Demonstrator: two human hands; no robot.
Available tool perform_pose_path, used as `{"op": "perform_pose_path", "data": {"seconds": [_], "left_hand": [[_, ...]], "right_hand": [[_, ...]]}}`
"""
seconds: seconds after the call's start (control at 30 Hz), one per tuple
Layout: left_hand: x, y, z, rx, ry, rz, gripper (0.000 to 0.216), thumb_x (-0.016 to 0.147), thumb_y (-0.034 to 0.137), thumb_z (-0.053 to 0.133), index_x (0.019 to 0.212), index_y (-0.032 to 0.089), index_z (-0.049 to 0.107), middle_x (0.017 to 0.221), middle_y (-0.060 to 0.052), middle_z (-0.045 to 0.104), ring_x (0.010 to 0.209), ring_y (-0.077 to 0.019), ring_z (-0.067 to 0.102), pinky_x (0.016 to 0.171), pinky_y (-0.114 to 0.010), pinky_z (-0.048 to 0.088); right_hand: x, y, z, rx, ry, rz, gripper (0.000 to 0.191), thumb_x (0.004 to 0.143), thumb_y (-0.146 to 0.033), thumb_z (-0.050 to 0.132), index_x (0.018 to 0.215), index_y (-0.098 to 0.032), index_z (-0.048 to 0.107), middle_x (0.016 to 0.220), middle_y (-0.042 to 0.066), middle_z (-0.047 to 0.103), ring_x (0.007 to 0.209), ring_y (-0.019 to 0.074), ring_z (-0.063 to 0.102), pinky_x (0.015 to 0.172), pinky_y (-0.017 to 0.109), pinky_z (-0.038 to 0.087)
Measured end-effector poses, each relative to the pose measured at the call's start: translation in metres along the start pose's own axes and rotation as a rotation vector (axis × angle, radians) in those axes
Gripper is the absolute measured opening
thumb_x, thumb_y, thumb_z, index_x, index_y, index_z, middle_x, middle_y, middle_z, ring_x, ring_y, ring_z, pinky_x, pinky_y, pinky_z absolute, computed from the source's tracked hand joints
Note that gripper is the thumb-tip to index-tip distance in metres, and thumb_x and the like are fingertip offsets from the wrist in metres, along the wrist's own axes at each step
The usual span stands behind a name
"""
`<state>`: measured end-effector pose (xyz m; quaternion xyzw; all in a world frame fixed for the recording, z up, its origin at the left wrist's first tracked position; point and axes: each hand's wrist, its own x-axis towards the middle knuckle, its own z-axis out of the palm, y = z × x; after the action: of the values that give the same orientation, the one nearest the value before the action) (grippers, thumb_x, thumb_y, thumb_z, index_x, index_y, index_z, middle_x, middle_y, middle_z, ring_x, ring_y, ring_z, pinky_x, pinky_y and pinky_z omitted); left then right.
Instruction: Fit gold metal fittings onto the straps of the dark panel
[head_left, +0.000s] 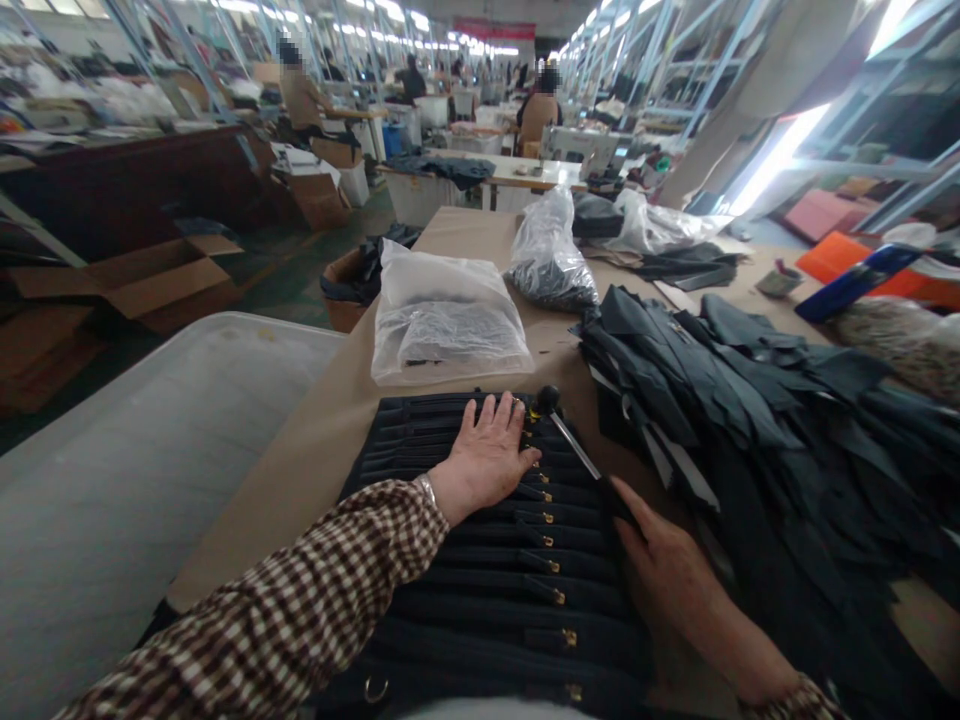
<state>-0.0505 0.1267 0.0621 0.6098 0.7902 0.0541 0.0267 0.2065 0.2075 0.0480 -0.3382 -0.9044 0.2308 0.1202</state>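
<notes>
Several dark zippered fabric strips point(480, 555) lie overlapped in a row in front of me, with gold zipper sliders point(553, 567) down their right part. My left hand point(486, 455) rests flat across the upper strips, fingers spread, the fingertips near the topmost sliders. From the right, my right hand point(664, 550) grips the dark handle of a hammer point(574, 445) with a metal shaft. The black rounded hammer head point(549, 400) is at the sliders by my left fingertips; whether it touches them I cannot tell. A metal D-ring point(376, 690) shows at the lower left.
A white plastic bag point(450, 320) and a clear filled bag point(553, 255) stand beyond the strips. Dark cut fabric point(720, 400) is heaped on the right. A large white bin point(150, 430) borders the table's left side. Seated people point(538, 115) are farther back.
</notes>
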Motion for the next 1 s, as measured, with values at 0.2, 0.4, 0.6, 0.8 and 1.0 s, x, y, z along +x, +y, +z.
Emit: {"op": "perform_pose_path", "data": {"seconds": [0.2,0.4,0.6,0.8,1.0], "left_hand": [[-0.008,0.001,0.008,0.011,0.007,0.047,0.063,0.095,0.05,0.024,0.144,0.01,0.034,0.151,-0.014,0.032,0.138,-0.0308,0.027,0.114,-0.052,0.017],[-0.01,-0.001,0.007,0.035,0.059,0.079,0.06,0.096,0.047,0.026,0.141,0.01,0.038,0.15,-0.014,0.034,0.136,-0.031,0.03,0.113,-0.051,0.019],[-0.009,0.0,0.007,0.034,0.026,0.073,0.058,0.096,0.042,0.026,0.142,0.008,0.035,0.15,-0.014,0.034,0.135,-0.0308,0.031,0.113,-0.051,0.019],[-0.01,0.001,0.007,0.051,0.055,0.074,0.055,0.095,0.04,0.027,0.14,0.011,0.039,0.149,-0.013,0.035,0.135,-0.0305,0.031,0.113,-0.051,0.018],[-0.009,0.001,0.007,0.014,0.051,0.058,0.054,0.095,0.041,0.029,0.14,0.012,0.039,0.149,-0.012,0.037,0.135,-0.0302,0.033,0.112,-0.05,0.02]], "right_hand": [[0.007,0.001,-0.001,0.056,-0.109,0.075,0.04,0.094,-0.029,0.035,0.129,-0.016,0.049,0.11,0.013,0.069,0.095,0.0233,0.069,0.085,0.038,0.056],[0.012,-0.014,-0.014,0.04,0.099,-0.056,0.045,0.095,-0.034,0.037,0.135,-0.015,0.044,0.121,0.014,0.064,0.102,0.0231,0.067,0.09,0.036,0.055],[0.011,-0.005,-0.002,-0.05,-0.068,-0.07,0.046,0.095,-0.027,0.037,0.14,-0.019,0.042,0.124,0.012,0.063,0.102,0.0237,0.067,0.09,0.037,0.055],[-0.001,-0.007,-0.012,-0.017,0.054,-0.074,0.048,0.096,-0.032,0.037,0.141,-0.017,0.038,0.131,0.013,0.057,0.114,0.0236,0.06,0.097,0.038,0.051],[-0.009,-0.008,-0.003,-0.031,-0.179,0.075,0.046,0.096,-0.028,0.034,0.141,-0.018,0.04,0.107,0.011,0.071,0.09,0.024,0.07,0.081,0.036,0.058]]}}
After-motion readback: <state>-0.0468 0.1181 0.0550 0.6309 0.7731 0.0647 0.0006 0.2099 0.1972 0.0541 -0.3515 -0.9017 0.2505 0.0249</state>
